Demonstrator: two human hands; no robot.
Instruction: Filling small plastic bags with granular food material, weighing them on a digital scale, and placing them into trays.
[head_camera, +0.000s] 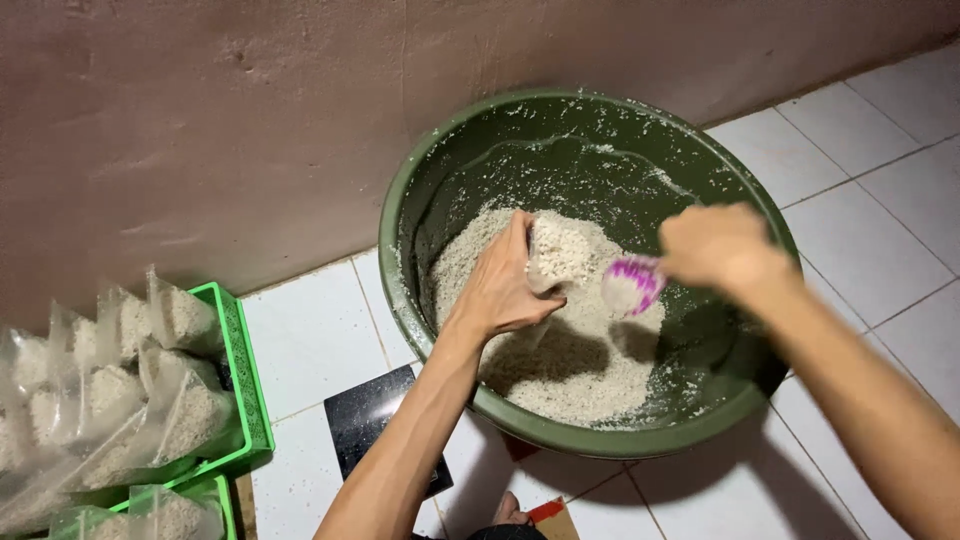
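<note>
A large green basin (440, 150) stands on the tiled floor with a heap of whitish grain (575, 350) in it. My left hand (500, 285) reaches into the basin and holds open a clear plastic bag (555, 255) partly filled with grain. My right hand (715, 245) grips a small pink-and-white scoop (632, 285) heaped with grain, just right of the bag's mouth. The scoop is blurred.
Green plastic crates (240, 370) at the left hold several filled clear bags of grain (120, 390). A black flat scale (370, 415) lies on the white tiles in front of the basin. A brown wall runs behind. My foot (508, 512) shows at the bottom.
</note>
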